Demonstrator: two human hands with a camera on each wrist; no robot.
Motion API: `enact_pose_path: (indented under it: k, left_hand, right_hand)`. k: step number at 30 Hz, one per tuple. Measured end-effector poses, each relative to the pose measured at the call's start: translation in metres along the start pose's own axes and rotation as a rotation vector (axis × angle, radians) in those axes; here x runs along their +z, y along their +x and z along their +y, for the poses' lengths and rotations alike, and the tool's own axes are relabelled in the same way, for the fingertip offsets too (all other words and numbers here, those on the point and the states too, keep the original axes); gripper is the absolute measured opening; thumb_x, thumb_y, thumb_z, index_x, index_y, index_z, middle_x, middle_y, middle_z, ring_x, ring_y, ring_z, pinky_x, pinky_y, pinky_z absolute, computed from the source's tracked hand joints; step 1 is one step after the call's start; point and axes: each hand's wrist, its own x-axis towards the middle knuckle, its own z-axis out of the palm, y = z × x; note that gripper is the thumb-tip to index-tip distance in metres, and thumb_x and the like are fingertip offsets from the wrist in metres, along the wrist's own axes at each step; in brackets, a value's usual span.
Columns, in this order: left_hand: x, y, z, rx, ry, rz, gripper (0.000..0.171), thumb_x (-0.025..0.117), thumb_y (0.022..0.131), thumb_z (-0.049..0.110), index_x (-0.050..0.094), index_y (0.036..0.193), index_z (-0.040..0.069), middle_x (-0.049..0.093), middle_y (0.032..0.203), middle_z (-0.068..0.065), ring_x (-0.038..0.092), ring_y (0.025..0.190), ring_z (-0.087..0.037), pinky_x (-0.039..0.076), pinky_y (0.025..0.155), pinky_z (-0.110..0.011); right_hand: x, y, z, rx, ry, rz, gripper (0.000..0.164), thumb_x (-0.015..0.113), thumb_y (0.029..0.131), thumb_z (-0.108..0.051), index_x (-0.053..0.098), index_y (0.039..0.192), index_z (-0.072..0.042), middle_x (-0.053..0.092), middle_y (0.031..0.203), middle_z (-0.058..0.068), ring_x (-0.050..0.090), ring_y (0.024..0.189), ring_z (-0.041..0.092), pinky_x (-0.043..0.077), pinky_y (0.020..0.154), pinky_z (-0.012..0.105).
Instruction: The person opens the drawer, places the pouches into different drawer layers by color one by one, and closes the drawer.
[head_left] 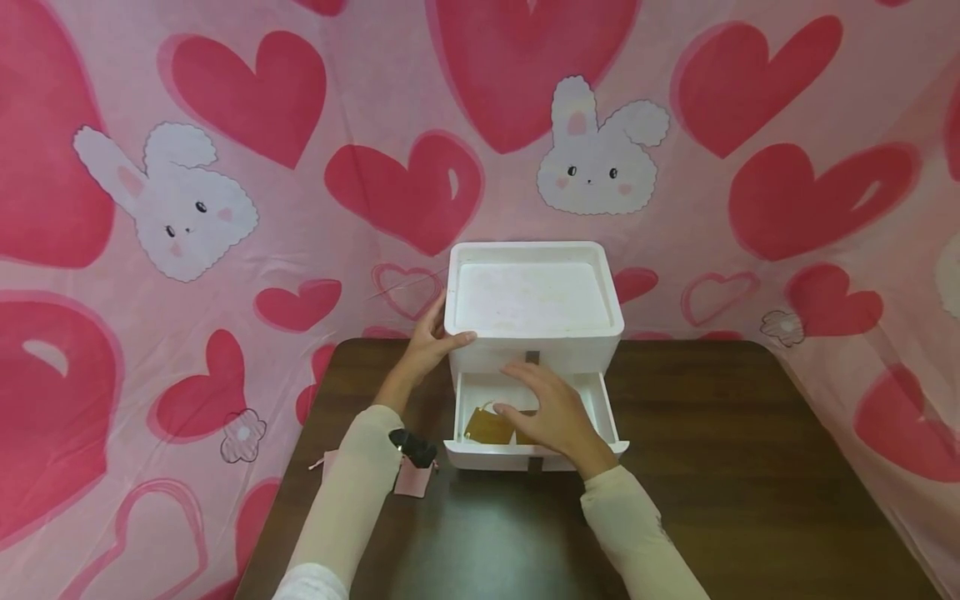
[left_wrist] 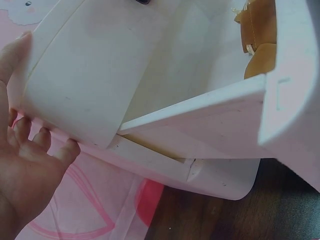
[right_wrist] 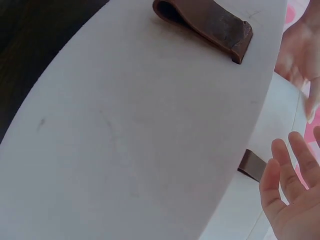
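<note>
A white two-drawer unit [head_left: 536,354] stands on the table with its lower drawer [head_left: 491,457] pulled out. My left hand [head_left: 429,348] braces the unit's upper left corner, thumb along the front rim and fingers against the side. Over the pulled-out drawer hovers my right hand [head_left: 555,410], empty, its fingers extended toward the upper drawer's brown pull tab [head_left: 532,357]. In the drawer lie brown drawstring pouches [head_left: 489,427], partly hidden by the right hand; the left wrist view shows brown fabric [left_wrist: 259,25] with pale cord. Another brown tab [right_wrist: 212,25] is on the lower drawer's front.
Pink pouches [head_left: 412,479] lie on the dark wooden table [head_left: 712,467], partly beneath the left forearm. A black strapped device [head_left: 412,448] sits on the left wrist. Behind the table hangs a pink cloth [head_left: 510,192] with hearts and rabbits. A shallow recessed tray [head_left: 532,296] tops the unit.
</note>
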Motion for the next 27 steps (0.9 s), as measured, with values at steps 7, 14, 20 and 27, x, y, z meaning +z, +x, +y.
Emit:
enact_pose_path:
  k: [7, 14, 20, 27]
  left_hand:
    - [0.001, 0.000, 0.001, 0.007, 0.002, 0.001, 0.096, 0.073, 0.089, 0.005, 0.018, 0.164, 0.025, 0.027, 0.170, -0.004, 0.032, 0.155, -0.027, 0.028, 0.127, -0.049]
    - [0.000, 0.000, 0.000, 0.002, 0.014, 0.010, 0.096, 0.075, 0.088, 0.007, 0.019, 0.164, 0.026, 0.028, 0.170, -0.003, 0.034, 0.154, -0.027, 0.030, 0.126, -0.050]
    - [0.001, 0.000, 0.001, 0.001, -0.006, 0.014, 0.098, 0.075, 0.087, 0.004, 0.018, 0.164, 0.023, 0.027, 0.170, -0.004, 0.034, 0.154, -0.027, 0.029, 0.127, -0.048]
    - [0.002, -0.001, 0.003, 0.003, -0.003, 0.012, 0.098, 0.074, 0.087, 0.004, 0.018, 0.164, 0.023, 0.026, 0.170, -0.005, 0.033, 0.155, -0.027, 0.028, 0.127, -0.049]
  right_hand:
    - [-0.005, -0.008, 0.001, 0.022, -0.024, -0.008, 0.056, 0.077, 0.086, -0.040, 0.065, 0.136, -0.018, 0.066, 0.139, 0.005, 0.061, 0.130, 0.029, 0.053, 0.106, 0.055]
    - [-0.014, -0.019, 0.000, 0.009, -0.008, 0.012, 0.052, 0.079, 0.087, -0.034, 0.066, 0.135, -0.017, 0.071, 0.131, 0.005, 0.070, 0.111, 0.024, 0.059, 0.095, 0.049]
    - [-0.018, -0.030, 0.001, -0.006, 0.020, 0.035, 0.043, 0.080, 0.087, -0.032, 0.072, 0.125, -0.014, 0.077, 0.118, 0.003, 0.072, 0.103, 0.021, 0.061, 0.090, 0.044]
    - [-0.017, -0.047, 0.005, -0.038, 0.035, 0.075, 0.036, 0.083, 0.083, -0.024, 0.075, 0.117, -0.014, 0.079, 0.107, -0.001, 0.074, 0.095, 0.018, 0.061, 0.087, 0.041]
